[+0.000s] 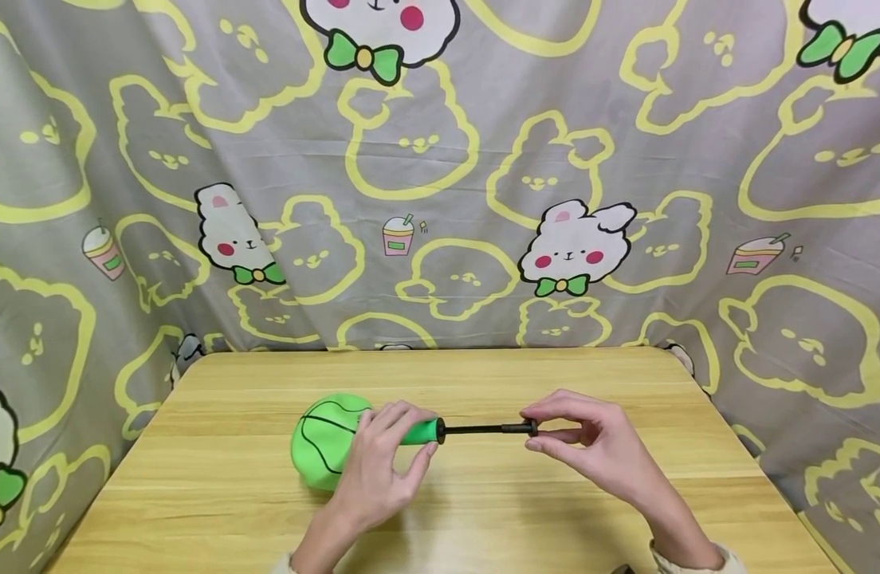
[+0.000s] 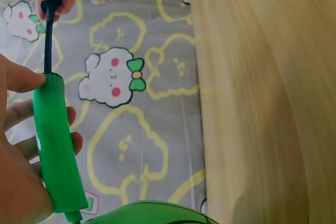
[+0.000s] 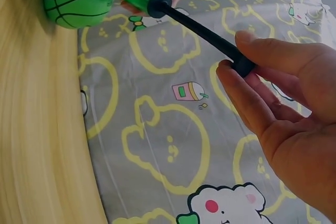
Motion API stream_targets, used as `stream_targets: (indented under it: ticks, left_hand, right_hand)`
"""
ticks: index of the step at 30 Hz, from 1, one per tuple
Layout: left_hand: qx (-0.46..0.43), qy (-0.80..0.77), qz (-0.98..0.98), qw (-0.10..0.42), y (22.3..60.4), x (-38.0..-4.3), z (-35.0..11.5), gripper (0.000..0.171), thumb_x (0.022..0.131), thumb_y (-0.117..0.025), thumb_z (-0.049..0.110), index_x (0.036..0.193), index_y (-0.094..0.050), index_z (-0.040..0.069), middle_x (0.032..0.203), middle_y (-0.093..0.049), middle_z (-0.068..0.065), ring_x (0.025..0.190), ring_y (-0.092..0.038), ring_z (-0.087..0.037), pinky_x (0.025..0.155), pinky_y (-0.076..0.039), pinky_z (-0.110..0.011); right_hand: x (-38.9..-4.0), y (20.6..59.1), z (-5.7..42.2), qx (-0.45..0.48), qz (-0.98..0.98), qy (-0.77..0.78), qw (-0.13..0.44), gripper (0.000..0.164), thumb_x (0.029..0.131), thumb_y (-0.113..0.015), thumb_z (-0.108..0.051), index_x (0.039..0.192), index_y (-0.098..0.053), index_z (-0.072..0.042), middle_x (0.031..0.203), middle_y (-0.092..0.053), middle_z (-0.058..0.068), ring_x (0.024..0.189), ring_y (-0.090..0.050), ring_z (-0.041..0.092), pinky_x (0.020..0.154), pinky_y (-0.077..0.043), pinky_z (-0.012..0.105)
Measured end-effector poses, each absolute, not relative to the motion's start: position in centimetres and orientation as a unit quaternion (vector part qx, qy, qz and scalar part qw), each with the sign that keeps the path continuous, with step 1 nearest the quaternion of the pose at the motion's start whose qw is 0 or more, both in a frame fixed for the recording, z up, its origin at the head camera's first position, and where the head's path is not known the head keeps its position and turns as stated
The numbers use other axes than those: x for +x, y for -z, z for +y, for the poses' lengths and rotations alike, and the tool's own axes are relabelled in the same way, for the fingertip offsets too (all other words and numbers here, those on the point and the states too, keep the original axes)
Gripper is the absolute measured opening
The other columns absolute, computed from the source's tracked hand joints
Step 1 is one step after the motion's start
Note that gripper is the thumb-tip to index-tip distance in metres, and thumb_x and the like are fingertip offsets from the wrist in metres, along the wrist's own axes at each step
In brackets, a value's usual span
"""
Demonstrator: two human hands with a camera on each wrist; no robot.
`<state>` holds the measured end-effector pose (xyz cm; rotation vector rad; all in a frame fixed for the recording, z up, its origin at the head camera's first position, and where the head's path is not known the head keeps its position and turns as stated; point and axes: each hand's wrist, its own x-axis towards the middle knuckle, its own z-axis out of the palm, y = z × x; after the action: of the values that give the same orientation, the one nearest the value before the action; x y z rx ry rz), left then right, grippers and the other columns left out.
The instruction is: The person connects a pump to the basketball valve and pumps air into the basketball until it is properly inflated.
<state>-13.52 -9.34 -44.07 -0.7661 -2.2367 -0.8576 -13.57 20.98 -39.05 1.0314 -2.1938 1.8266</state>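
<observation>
One pale wooden bench [image 1: 232,510] spans the lower view, with a green ball [image 1: 316,450], somewhat flattened in outline, on or just above its left half. The left hand [image 1: 379,462] has its grip curled round a green pump barrel [image 2: 56,145], whose nozzle end faces the ball; the joint itself cannot be made out. A black rod [image 1: 472,430] stands drawn out, and the right hand [image 1: 598,438], its grip narrow, pinches the small end knob [image 3: 243,65]. The pump seems lined up and extended; pushing the rod in and filling the ball apparently remain.
</observation>
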Motion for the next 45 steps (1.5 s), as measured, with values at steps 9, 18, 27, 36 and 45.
stream_targets:
  ticks: [9, 18, 27, 36, 45]
  left_hand:
    - [-0.295, 0.329, -0.842, 0.308, 44.2, -13.1, -8.6, 0.030, 0.085, -0.075, 0.022, 0.114, -0.072, 0.018, 0.109, -0.069, 0.008, 0.102, -0.066, -0.011, 0.085, -0.041, -0.037]
    - [-0.292, 0.320, -0.851, 0.297, 44.3, -12.9, -8.3, 0.031, 0.085, -0.076, 0.023, 0.115, -0.072, 0.018, 0.109, -0.069, 0.008, 0.103, -0.064, -0.010, 0.087, -0.042, -0.037]
    - [-0.308, 0.309, -0.849, 0.300, 44.5, -12.7, -7.8, 0.030, 0.083, -0.076, 0.022, 0.112, -0.072, 0.017, 0.108, -0.069, 0.007, 0.104, -0.064, -0.010, 0.087, -0.043, -0.038]
    - [-0.309, 0.305, -0.849, 0.300, 44.7, -12.7, -7.6, 0.030, 0.083, -0.075, 0.023, 0.112, -0.072, 0.017, 0.107, -0.069, 0.008, 0.104, -0.064, -0.010, 0.087, -0.042, -0.038]
    - [-0.315, 0.301, -0.850, 0.295, 44.6, -13.0, -8.0, 0.029, 0.087, -0.074, 0.025, 0.115, -0.070, 0.022, 0.110, -0.067, 0.010, 0.103, -0.063, -0.009, 0.089, -0.041, -0.037]
  right_hand:
    - [-13.7, 40.3, 19.3, 0.364, -0.706, -0.601, 0.084, 0.033, 0.082, -0.079, 0.010, 0.113, -0.075, -0.001, 0.106, -0.071, 0.016, 0.098, -0.071, 0.022, 0.071, -0.059, 0.041]
    - [-13.5, 41.7, 16.9, 0.361, -0.703, -0.604, 0.107, 0.031, 0.083, -0.079, 0.008, 0.112, -0.076, -0.002, 0.104, -0.073, 0.013, 0.096, -0.073, 0.024, 0.069, -0.060, 0.039]
    - [-13.2, 42.9, 15.0, 0.357, -0.697, -0.609, 0.125, 0.030, 0.082, -0.080, 0.006, 0.111, -0.076, -0.001, 0.102, -0.073, 0.016, 0.094, -0.073, 0.023, 0.066, -0.060, 0.038]
    - [-13.1, 43.3, 14.5, 0.361, -0.690, -0.616, 0.115, 0.029, 0.084, -0.078, 0.006, 0.113, -0.075, 0.000, 0.103, -0.072, 0.018, 0.095, -0.073, 0.025, 0.068, -0.060, 0.038]
    - [-13.1, 42.4, 15.2, 0.351, -0.695, -0.624, 0.073, 0.027, 0.087, -0.079, 0.003, 0.112, -0.073, -0.005, 0.106, -0.070, 0.014, 0.101, -0.071, 0.025, 0.076, -0.059, 0.039]
